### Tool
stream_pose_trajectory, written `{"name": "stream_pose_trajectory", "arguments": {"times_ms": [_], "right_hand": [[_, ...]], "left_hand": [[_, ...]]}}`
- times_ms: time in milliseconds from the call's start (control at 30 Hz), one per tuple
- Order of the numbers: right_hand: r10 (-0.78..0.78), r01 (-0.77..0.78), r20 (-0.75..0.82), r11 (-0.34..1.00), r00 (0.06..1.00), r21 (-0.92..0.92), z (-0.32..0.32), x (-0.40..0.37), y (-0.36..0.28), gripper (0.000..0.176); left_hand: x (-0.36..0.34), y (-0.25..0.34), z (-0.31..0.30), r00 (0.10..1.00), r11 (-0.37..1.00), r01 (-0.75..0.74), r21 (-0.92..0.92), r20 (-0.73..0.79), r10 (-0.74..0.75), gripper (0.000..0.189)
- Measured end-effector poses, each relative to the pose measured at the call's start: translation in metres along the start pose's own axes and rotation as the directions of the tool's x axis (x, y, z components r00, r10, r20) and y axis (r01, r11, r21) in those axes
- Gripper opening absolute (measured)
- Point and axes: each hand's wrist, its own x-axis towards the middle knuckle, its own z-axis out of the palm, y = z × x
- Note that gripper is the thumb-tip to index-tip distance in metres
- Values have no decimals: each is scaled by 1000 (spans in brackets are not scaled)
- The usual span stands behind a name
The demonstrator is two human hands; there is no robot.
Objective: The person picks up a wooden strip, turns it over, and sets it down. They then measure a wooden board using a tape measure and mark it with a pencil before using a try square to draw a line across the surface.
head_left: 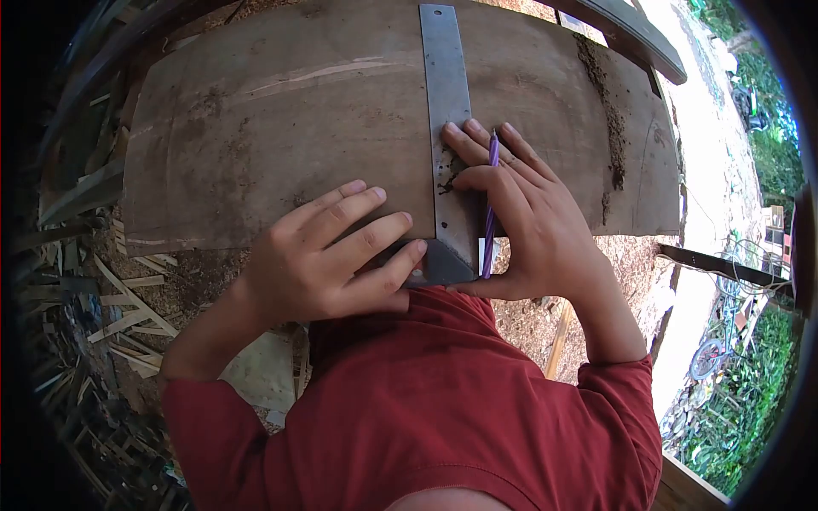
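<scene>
Our right hand [528, 221] is closed on a purple pen [491, 213]. The thumb and bent forefinger pinch it, and the other fingers lie spread and flat on the wood. The pen runs close along the right edge of the steel blade of a try square [449, 111], its tip up by our fingertips, about midway across the board.

Our left hand [332, 255] has its fingers together and curled. With the thumb below them, it looks clamped on the heel of the try square, where the blade meets the near edge of the wooden board [281, 128]. The blade lies flat and reaches from that near edge to the far one, right of the board's middle.

We judge the step in hand to be ruling a line across the board, with the try square already seated and the pen set to its edge. The next move calls for steady pressure from the left hand so the heel stays tight to the near edge, and for a pen stroke that hugs the blade without pushing it aside. The rough surface and the crumbs of dirt beside the blade could throw the tip off.

Further out, a dark strip of bark and soil [609, 128] runs down the board near its right end. Wood offcuts [128, 307] litter the sawdust ground to the left, and a bicycle [707, 358] stands off to the right among greenery.
</scene>
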Motion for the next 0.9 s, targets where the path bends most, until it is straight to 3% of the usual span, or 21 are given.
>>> {"name": "stream_pose_trajectory", "arguments": {"times_ms": [367, 433, 567, 667, 900], "right_hand": [[2, -2, -17, 1000, 1000, -3, 3, -3, 1, 89], [10, -10, -13, 1000, 1000, 1, 1, -3, 0, 89], [10, -9, -14, 1000, 1000, 4, -2, -3, 0, 88], [9, -9, 2, 1000, 1000, 9, -2, -2, 0, 79], [5, -5, 21, 1000, 1000, 1, -3, -2, 1, 90]], "left_hand": [[1, 4, 10, 999, 1000, 2, 25, -35, -1, 27], [2, 2, 11, 998, 995, -49, 83, -41, 52, 24], [7, 9, 5, 1000, 996, 0, 86, -13, 1, 24], [6, 9, 7, 1000, 996, 7, 86, -27, -5, 25], [9, 10, 5, 1000, 993, -11, 116, 2, 11, 23]]}}
